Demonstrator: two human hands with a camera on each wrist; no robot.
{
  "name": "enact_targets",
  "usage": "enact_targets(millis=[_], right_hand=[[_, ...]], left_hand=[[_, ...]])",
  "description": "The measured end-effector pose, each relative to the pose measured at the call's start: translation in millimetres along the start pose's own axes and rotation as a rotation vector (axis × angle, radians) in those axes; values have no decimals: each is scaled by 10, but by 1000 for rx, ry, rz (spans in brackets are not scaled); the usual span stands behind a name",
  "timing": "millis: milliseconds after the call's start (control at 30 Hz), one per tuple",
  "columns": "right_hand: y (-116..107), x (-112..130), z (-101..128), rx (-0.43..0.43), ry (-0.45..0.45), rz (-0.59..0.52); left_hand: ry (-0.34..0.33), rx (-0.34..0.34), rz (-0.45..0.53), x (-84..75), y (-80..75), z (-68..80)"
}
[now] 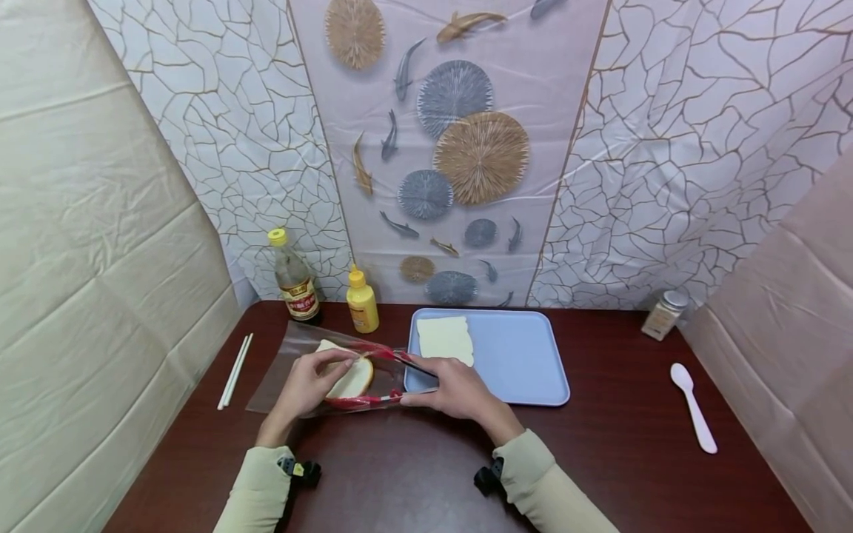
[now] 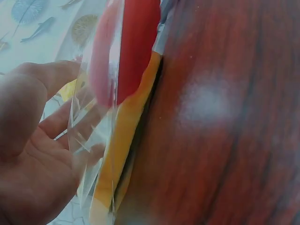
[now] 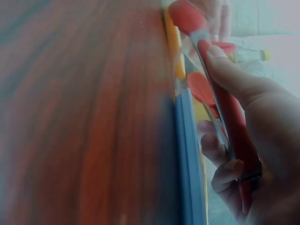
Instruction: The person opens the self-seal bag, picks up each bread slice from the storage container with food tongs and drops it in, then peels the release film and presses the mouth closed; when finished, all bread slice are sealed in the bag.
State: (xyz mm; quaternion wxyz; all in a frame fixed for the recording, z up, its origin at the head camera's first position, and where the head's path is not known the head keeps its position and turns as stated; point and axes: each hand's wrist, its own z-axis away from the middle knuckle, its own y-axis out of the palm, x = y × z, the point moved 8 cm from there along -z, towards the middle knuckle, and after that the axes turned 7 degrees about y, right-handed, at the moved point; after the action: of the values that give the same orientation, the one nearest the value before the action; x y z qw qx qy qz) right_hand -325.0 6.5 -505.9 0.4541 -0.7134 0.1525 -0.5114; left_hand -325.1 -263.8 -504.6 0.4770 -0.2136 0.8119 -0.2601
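Below us, the dark red-brown wooden table carries a light blue rectangular plastic tray with a pale flat slice on it. Just left of the tray lies our clear plastic zip bag with a red seal strip, holding a slice of bread. Our left hand reaches into the bag, fingers curled on the bread. Our right hand pinches the red seal at the bag's mouth.

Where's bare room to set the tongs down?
Free: tray right of the bread slice; table between tray and white spoon. Crowded: left, around the bag, bottles and chopsticks.
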Motion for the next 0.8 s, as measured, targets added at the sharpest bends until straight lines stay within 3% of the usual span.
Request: enact_targets(millis=[333, 600, 800], right_hand=[[-219, -235, 219, -75, 57, -68], [-445, -374, 368, -173, 54, -42], [-584, -539, 519, -278, 160, 43]], left_hand=[[-45, -18, -2, 21, 25, 5], [-56, -46, -50, 51, -1, 11], [-63, -33, -51, 70, 0, 23]])
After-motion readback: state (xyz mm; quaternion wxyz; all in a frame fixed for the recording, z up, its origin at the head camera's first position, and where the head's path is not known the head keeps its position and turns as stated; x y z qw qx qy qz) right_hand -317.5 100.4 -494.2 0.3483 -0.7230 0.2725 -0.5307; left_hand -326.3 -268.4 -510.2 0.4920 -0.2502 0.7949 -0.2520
